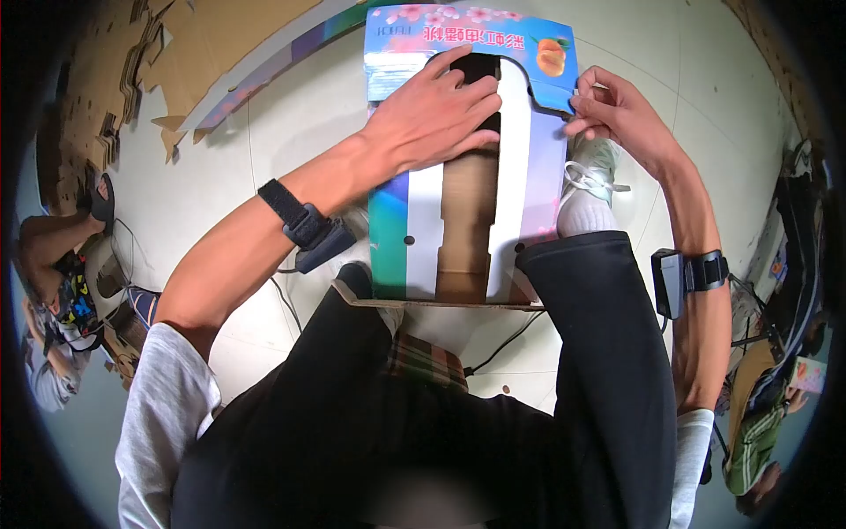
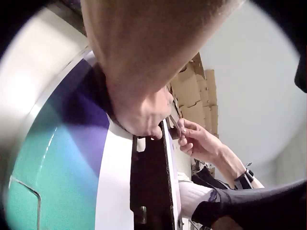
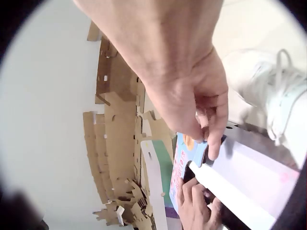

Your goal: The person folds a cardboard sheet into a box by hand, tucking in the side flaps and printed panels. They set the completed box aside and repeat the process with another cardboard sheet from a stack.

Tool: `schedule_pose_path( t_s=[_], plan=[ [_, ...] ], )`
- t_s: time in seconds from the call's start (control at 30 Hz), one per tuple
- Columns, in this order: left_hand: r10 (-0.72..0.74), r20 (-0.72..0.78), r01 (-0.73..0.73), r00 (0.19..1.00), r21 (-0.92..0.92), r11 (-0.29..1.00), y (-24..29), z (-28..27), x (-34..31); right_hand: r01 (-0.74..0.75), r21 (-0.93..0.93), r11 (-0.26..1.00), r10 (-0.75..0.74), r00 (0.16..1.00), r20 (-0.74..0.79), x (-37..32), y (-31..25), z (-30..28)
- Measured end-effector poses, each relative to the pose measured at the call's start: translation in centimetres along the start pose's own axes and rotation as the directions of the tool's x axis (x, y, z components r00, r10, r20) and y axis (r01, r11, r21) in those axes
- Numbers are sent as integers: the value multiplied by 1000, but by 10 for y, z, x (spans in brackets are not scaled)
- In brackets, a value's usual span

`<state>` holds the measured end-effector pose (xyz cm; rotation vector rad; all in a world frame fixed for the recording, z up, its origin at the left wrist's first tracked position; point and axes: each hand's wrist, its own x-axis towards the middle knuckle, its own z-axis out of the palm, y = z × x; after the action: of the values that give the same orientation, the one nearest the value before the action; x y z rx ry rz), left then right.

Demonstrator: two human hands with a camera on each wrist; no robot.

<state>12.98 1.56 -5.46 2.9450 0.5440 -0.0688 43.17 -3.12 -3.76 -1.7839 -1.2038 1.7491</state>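
Observation:
A printed cardboard box [image 1: 546, 176] with a blue flap showing a peach and blossoms stands between the person's feet, a long opening down its middle. The left hand [image 1: 436, 115] lies across the upper part of the box, fingers spread over the opening and touching the flap's edge. At the flap's right corner the right hand [image 1: 621, 115] pinches the blue edge between thumb and fingers. In the right wrist view the right hand [image 3: 206, 110] holds that blue corner [image 3: 200, 154]. The left wrist view shows the left hand [image 2: 144, 112] bent over the box edge.
Stacked flattened cardboard [image 1: 194, 53] lies at the upper left. A white shoe [image 1: 595, 167] stands against the box's right side. Black cables [image 1: 507, 344] run over the floor below the box. Other people sit at the far left and far right.

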Motion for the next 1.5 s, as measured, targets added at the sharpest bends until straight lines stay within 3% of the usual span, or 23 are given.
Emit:
schedule_pose_path(
  t_s=[0.03,0.1,0.13,0.27,0.3,0.33,0.47,0.6,0.7,0.83,0.93,1.03,1.07,1.17,1.27,1.3,1.33,1.43,1.47,1.5],
  plan=[
    [25,-61,-25,998,3,1000,-4,4,2,18,35,999,-18,1000,-14,0,0,0],
    [79,-184,-76,980,22,997,-17,14,8,58,-66,996,-62,997,-55,3,-6,0],
    [83,-125,-78,989,49,996,-25,13,16,75,-118,990,-84,993,-77,3,-8,0],
    [129,-156,-88,979,248,965,-65,12,42,173,-203,964,-202,970,-132,31,-2,-3],
    [116,-35,-106,993,216,971,-67,-12,45,177,-205,963,-211,964,-159,35,-3,0],
    [104,-16,-100,994,156,983,-74,-5,44,185,-206,961,-225,955,-191,40,-6,3],
    [112,-110,-102,988,88,991,-86,3,32,176,-265,948,-224,961,-164,42,-22,12],
    [57,-81,-38,995,220,975,-69,2,21,199,-368,908,-267,953,-144,34,-17,17],
    [21,-109,1,994,193,981,-65,12,14,291,-612,735,-392,919,-33,30,-15,18],
    [-8,-192,36,981,146,989,-57,19,-2,185,-728,660,-363,927,-93,32,-29,39],
    [-43,-182,54,982,56,997,-56,17,0,-34,-767,641,-234,943,-237,20,-54,57],
    [-54,-281,37,958,-64,997,-61,21,4,248,-628,738,-265,962,68,-5,-29,60],
    [-78,-314,3,946,-233,972,-61,19,1,193,-647,737,-136,981,137,-21,-20,59],
    [-236,-492,15,838,-412,911,-60,-20,-48,57,-658,751,167,948,273,-77,29,56],
    [-492,-198,346,848,-496,796,-51,-37,-132,-87,-503,860,279,905,321,-133,38,68],
    [-541,-14,401,841,-656,640,-40,-36,-161,-153,-426,892,306,898,317,-146,29,76],
    [-491,184,465,852,-697,546,-30,-39,-184,-204,-326,923,309,898,314,-153,33,82],
    [-305,611,683,731,-664,306,9,-45,-227,-183,-65,981,192,969,156,-161,30,101],
    [-305,745,801,593,-583,135,25,-60,-220,-253,-137,958,271,953,136,-157,17,101],
    [-361,729,800,582,-593,92,36,-63,-214,-215,-134,967,223,974,44,-153,10,104]
  ],
)
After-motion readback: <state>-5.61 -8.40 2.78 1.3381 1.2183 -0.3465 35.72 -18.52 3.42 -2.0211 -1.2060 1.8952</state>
